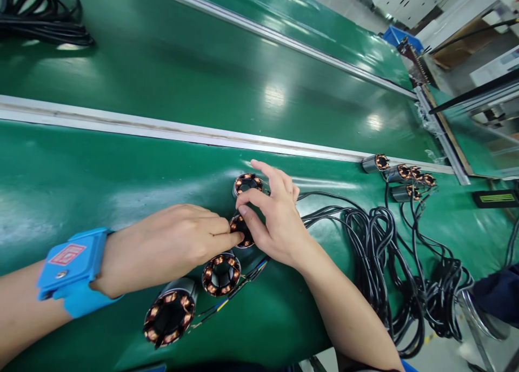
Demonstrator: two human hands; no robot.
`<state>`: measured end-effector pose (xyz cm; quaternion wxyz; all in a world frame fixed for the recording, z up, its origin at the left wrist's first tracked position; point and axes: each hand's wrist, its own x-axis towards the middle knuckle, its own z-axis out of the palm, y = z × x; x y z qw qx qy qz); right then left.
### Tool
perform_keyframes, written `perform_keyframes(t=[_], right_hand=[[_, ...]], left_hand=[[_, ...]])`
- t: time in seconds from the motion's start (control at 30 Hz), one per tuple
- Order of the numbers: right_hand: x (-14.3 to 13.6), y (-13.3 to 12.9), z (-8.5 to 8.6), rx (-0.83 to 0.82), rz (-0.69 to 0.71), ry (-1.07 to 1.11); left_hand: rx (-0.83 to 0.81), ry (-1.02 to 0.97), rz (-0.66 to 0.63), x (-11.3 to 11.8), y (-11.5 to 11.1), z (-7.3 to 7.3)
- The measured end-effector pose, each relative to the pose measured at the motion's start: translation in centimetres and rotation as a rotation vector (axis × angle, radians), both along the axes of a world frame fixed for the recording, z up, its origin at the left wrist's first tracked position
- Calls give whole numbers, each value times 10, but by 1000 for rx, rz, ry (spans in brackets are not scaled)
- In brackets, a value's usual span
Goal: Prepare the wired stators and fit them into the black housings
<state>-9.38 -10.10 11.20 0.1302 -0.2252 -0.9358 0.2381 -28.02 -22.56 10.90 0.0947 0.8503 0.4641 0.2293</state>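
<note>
Several motor stators with copper windings lie in a slanting row on the green bench. My left hand (182, 237), with a blue wrist strap (73, 269), has its fingers closed on one stator (246, 240), which is partly hidden. Above that same stator, the thumb and forefinger of my right hand (273, 215) come together in a pinch; its other fingers are raised. Whatever sits in this pinch is too small to make out. Beyond the fingers is another stator (247, 184). Nearer me are a third stator (221, 274) and a larger-looking one (170, 315) with its wires trailing right.
Black cables (373, 237) run from the stators into a tangled heap at the right. More stators (399, 173) lie behind it. A coil of black cable (44, 28) rests at the far left. A pale rail (182, 133) crosses the green bench (101, 172).
</note>
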Motion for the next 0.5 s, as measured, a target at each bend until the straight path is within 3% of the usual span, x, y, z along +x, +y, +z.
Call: perform_keyframes(t=[0.5], right_hand=[[0, 1, 1, -29, 20, -20]], left_hand=[[37, 31, -19, 0, 0, 2]])
